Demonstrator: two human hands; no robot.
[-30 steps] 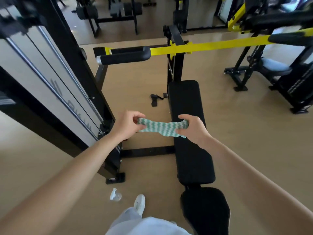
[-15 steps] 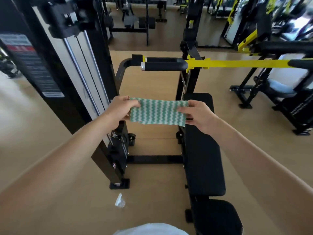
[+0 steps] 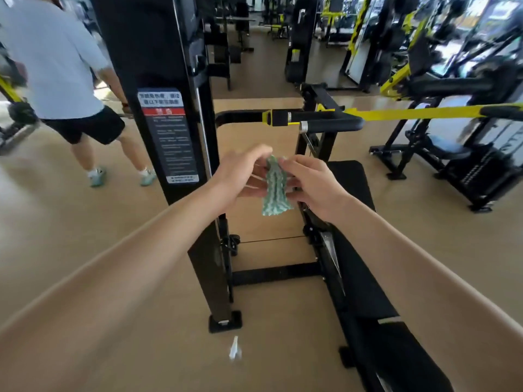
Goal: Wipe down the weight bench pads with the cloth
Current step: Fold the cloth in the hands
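A green-and-white zigzag cloth (image 3: 275,190) hangs bunched and narrow between my two hands, held in the air above the floor. My left hand (image 3: 243,172) pinches its top from the left, and my right hand (image 3: 312,185) grips it from the right. The black weight bench runs along the right: its long back pad (image 3: 356,250) lies under my right forearm, and the seat pad (image 3: 407,360) sits at the bottom right. The cloth does not touch either pad.
A black machine column (image 3: 169,123) with a warning label stands just left of my hands. A padded handle on a yellow bar (image 3: 331,123) crosses behind them. A person (image 3: 62,80) in shorts walks at far left. More machines (image 3: 452,131) stand at right. A small clear spray bottle (image 3: 234,348) lies on the floor.
My hands came together, so the cloth went from spread flat to bunched and hanging. The view tilted up, bringing a walking person into sight at left.
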